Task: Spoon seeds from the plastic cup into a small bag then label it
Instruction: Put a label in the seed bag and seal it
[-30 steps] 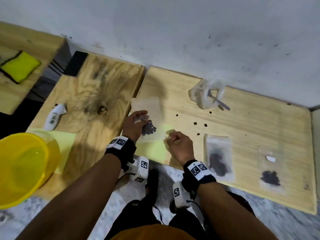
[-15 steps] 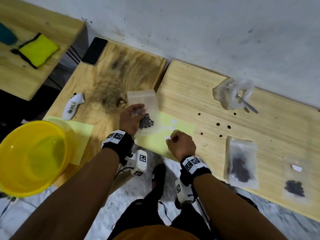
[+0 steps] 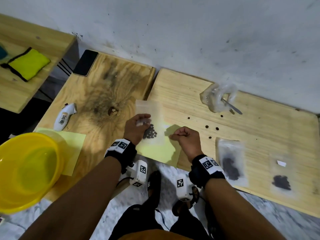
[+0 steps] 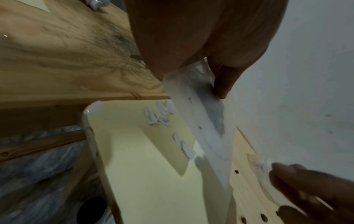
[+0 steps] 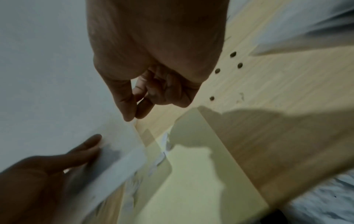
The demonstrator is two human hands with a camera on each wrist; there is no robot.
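Observation:
My left hand (image 3: 145, 121) pinches a small clear bag (image 3: 152, 110) with dark seeds (image 3: 150, 134) low inside it. In the left wrist view the bag (image 4: 201, 121) is tilted up off the table. My right hand (image 3: 171, 136) hovers just right of the bag, over a pale yellow label sheet (image 3: 155, 149). Its thumb and forefinger are pressed together (image 5: 134, 115) on what looks like a small pale label, which barely shows. The crumpled plastic cup (image 3: 216, 99) with the spoon (image 3: 232, 106) in it lies far right by the wall.
Loose seeds (image 3: 207, 126) are scattered on the right board. Two filled bags (image 3: 230, 160) (image 3: 281, 172) lie near its front edge. A yellow bowl (image 3: 26, 170), a second yellow sheet (image 3: 74, 149), a white labelled tool (image 3: 64, 116) and a phone (image 3: 85, 62) are on the left.
My right hand has lifted off the label sheet, and its pinched fingertips now point left at the bag. The left hand keeps hold of the bag.

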